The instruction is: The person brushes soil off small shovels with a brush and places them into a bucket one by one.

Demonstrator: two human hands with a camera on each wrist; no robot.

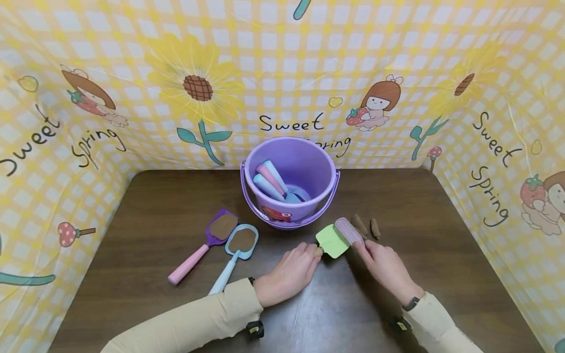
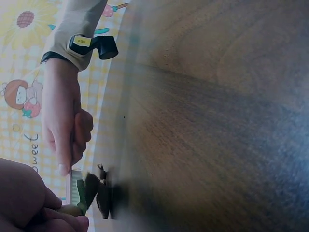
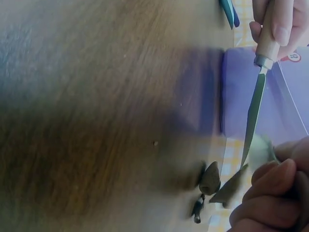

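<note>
My left hand [image 1: 291, 269] grips the wooden handle [image 3: 268, 46] of a small green shovel [image 1: 333, 241], whose flat blade is held over the table in front of the bucket. With my right hand [image 1: 388, 269] I hold a pale pink brush [image 1: 348, 231] by its near end. In the head view the brush overlaps the right edge of the blade; in the left wrist view its bristles [image 2: 75, 186] show beside the green blade. Brown clay-like lumps [image 1: 374, 228] are just beyond the brush, and a dark lump [image 3: 210, 179] shows near the shovel's tip.
A purple bucket [image 1: 289, 215] stands at the back middle, with several blue and pink handles [image 1: 271, 180] inside. Left of my left hand lie a purple shovel [image 1: 215, 239] with a pink handle and a light blue shovel [image 1: 227, 272], both with brown on their blades. Checked cloth surrounds the table.
</note>
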